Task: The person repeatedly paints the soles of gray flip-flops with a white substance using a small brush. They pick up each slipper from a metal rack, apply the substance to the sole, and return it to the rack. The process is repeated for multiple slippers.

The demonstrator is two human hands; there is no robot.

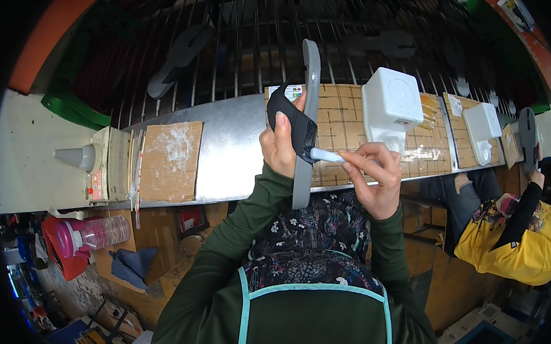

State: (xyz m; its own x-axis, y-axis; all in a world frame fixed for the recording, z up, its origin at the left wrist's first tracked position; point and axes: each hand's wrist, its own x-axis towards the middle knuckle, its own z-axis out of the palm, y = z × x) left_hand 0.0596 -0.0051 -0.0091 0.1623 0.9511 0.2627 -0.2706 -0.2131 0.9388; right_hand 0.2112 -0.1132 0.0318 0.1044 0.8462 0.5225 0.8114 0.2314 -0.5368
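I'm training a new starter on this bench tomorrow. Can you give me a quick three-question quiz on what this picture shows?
1. Which hand grips the grey sandal sole by its black strap?
2. True or false: the right hand pinches a thin white stick whose tip meets the sole beside the strap.
3. What stands on the bench just right of the sole: A) a white boxy container, B) a red bucket, C) a hammer?

Key:
1. The left hand.
2. True.
3. A.
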